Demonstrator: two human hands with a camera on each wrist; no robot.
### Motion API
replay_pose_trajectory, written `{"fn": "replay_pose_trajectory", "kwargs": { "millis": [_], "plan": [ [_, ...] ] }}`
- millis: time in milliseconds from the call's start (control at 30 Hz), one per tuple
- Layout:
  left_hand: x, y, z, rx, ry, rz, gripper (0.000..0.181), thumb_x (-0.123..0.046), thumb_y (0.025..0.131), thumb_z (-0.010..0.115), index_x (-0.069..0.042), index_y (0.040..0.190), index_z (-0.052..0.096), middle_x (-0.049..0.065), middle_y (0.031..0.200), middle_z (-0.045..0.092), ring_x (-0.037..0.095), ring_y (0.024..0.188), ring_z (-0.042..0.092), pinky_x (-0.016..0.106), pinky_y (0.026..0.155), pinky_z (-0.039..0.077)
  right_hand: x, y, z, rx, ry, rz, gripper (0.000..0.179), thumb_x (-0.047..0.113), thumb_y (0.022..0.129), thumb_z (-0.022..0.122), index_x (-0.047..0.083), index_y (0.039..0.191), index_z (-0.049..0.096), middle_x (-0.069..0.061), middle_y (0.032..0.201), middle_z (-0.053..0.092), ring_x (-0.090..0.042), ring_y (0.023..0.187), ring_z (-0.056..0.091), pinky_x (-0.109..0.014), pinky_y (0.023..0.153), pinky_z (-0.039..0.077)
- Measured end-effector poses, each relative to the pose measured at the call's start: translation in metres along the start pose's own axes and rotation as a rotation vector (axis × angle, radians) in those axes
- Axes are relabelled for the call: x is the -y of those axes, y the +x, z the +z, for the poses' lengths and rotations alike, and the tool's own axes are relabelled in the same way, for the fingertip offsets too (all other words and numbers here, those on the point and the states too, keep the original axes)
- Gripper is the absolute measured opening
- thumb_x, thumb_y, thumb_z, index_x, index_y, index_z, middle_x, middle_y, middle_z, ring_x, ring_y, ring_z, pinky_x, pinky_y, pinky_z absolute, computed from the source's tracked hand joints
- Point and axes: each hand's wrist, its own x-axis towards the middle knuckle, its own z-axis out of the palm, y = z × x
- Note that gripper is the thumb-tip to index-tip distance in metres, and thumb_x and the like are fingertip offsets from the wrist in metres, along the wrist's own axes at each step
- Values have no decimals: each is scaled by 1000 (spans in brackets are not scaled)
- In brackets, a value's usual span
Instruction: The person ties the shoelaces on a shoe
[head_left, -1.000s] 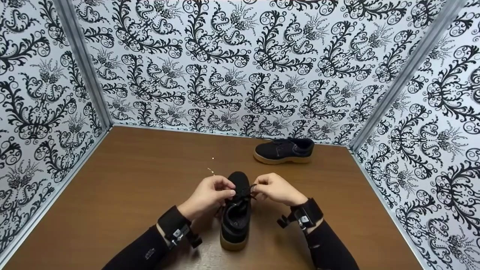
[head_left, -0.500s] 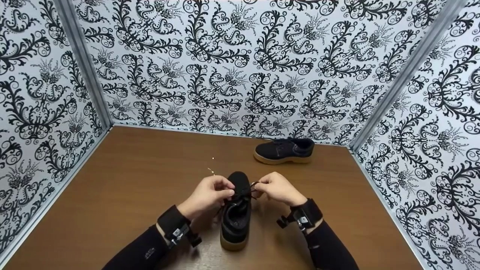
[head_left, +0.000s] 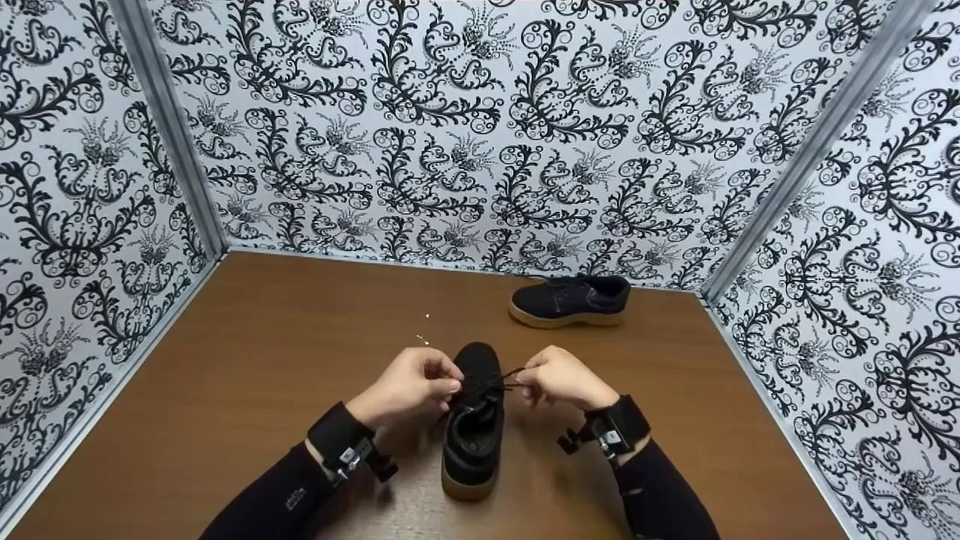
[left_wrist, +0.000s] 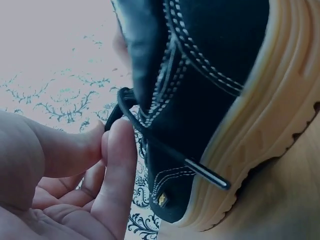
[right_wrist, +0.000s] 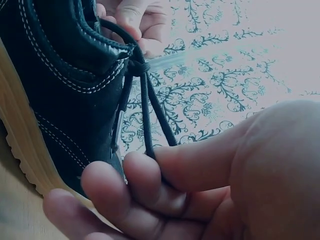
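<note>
A black low shoe [head_left: 472, 450] with a tan sole stands on the table, toe pointing away. At its left side my left hand [head_left: 409, 384] pinches a part of the black shoelace [left_wrist: 131, 112] between thumb and finger. The lace's free tip hangs over the shoe's side in the left wrist view. To the right of the shoe my right hand [head_left: 564, 379] pinches a loop of the same lace; in the right wrist view two strands run from a knot [right_wrist: 139, 68] down to my fingertips [right_wrist: 142, 172]. The other fingers are curled loosely.
Toward the back right of the brown table [head_left: 300, 322] a matching shoe [head_left: 570, 300] lies sideways to me, toe to the left. Patterned wall panels [head_left: 450, 135] enclose the table at the back and both sides.
My hands have moved slightly apart, the left one to the left and the right one a little to the right. More lace shows between the shoe and my right hand.
</note>
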Motion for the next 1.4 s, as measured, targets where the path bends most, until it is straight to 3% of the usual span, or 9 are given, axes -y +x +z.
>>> {"fn": "replay_pose_trajectory", "kwargs": {
  "millis": [200,433,600,733,933,1033,1133,1233,1400],
  "plan": [
    [2,1,-4,-6,-69,-31,10,1,99,80,7,107,78,20,95,77,17,68,73,35,69,67,-2,2,-1,-13,10,20,26,12,100,68,-8,89,80,-16,73,76,-41,70,78,-32,54,59],
    [0,0,7,-58,-327,-88,33,-5,98,85,15,120,71,15,96,79,18,80,74,29,70,64,-4,9,4,-96,19,-104,19,16,101,70,6,92,82,-9,82,79,-42,73,73,-36,58,60],
    [-4,-1,11,-53,-386,-111,31,-8,100,83,11,121,69,16,104,82,19,85,75,26,67,61,-3,12,8,-208,42,-171,11,11,99,75,7,89,77,-11,82,77,-21,62,63,-26,54,50],
    [-2,0,12,-33,-402,-116,16,-4,104,77,6,114,70,13,97,78,18,79,72,26,65,61,-2,12,10,-275,57,-123,16,7,92,73,6,76,69,-10,72,72,-16,53,56,-25,51,43],
    [-2,0,11,-2,-412,-112,9,-2,106,71,6,110,67,10,92,71,17,76,66,27,66,60,-3,10,11,-238,85,26,24,10,94,65,5,71,68,-14,66,70,-35,58,67,-30,51,45],
    [-2,0,11,8,-399,-102,12,-3,106,71,7,111,67,10,92,70,17,77,64,27,66,59,-4,10,12,-183,12,1,27,13,100,65,6,73,66,-13,69,71,-29,60,67,-30,54,47],
    [-2,0,12,-9,-356,-65,15,-6,107,71,7,112,67,9,91,70,16,74,64,27,64,59,-5,11,13,-118,-171,-133,24,18,104,70,12,81,67,-1,75,71,-15,64,63,-29,60,49],
    [-2,0,14,-45,-284,-13,17,-8,107,72,7,113,68,8,89,69,15,68,61,26,60,57,-6,12,13,-121,-361,-253,24,21,106,73,17,83,70,10,76,66,-7,65,57,-30,63,48],
    [0,0,15,-70,-243,-17,21,-7,106,72,11,115,67,7,84,68,14,62,57,24,55,51,-7,12,8,-146,-412,-171,51,35,114,61,11,70,71,11,61,59,-10,55,53,-33,62,47]
  ]
}}
